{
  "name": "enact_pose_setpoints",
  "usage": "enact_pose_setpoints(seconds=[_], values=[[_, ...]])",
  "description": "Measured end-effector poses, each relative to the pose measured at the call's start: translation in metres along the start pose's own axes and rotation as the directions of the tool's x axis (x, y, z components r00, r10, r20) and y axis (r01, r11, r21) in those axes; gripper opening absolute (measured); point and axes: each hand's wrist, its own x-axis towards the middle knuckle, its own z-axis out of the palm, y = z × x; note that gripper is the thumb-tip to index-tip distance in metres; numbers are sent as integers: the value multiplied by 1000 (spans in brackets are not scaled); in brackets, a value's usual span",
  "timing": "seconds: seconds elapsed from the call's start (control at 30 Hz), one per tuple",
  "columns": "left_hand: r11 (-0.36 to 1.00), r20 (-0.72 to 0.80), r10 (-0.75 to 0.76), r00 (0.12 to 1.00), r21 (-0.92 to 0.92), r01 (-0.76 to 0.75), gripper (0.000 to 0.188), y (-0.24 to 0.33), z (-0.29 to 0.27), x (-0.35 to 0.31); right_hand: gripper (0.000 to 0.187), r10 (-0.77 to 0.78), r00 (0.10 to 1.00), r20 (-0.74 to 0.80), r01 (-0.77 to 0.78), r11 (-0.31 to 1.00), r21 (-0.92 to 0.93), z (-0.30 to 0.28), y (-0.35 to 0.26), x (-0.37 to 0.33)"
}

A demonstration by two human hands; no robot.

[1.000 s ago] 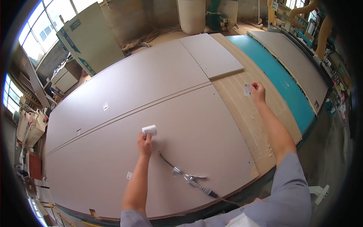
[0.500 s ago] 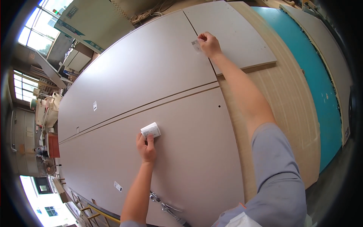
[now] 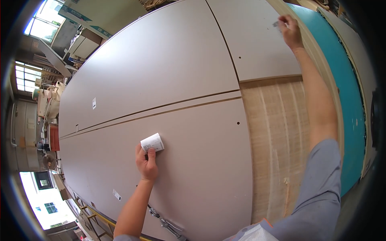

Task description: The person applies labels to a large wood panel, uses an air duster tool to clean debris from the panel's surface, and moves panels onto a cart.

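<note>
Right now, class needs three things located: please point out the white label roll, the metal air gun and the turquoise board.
White label roll (image 3: pixel 152 141): head view, middle of its curved side.
Metal air gun (image 3: pixel 165 223): head view, its metal body.
Turquoise board (image 3: pixel 352 96): head view, its bare surface.

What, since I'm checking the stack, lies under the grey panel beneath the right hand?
The grey panel seems to rest on a pale wooden board, visible past its near edge; everything directly underneath is covered and cannot be seen.

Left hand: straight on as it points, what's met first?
Left hand, white roll leading: nothing raised shows ahead; its line first crosses the narrow strip beyond the near panel. Height unclear; it may graze that panel sooner.
</note>
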Motion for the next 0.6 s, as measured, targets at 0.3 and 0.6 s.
enact_pose_setpoints(seconds=[0.3,0.6], values=[[993,-15,100,995,56,-99,17,-1,1,-1,34,-78,784,615,102,995,-4,0,-65,-37],[977,-13,168,986,138,-164,14,4,-1,-1,67,46,685,728,180,957,-229,-19,-106,-79]])
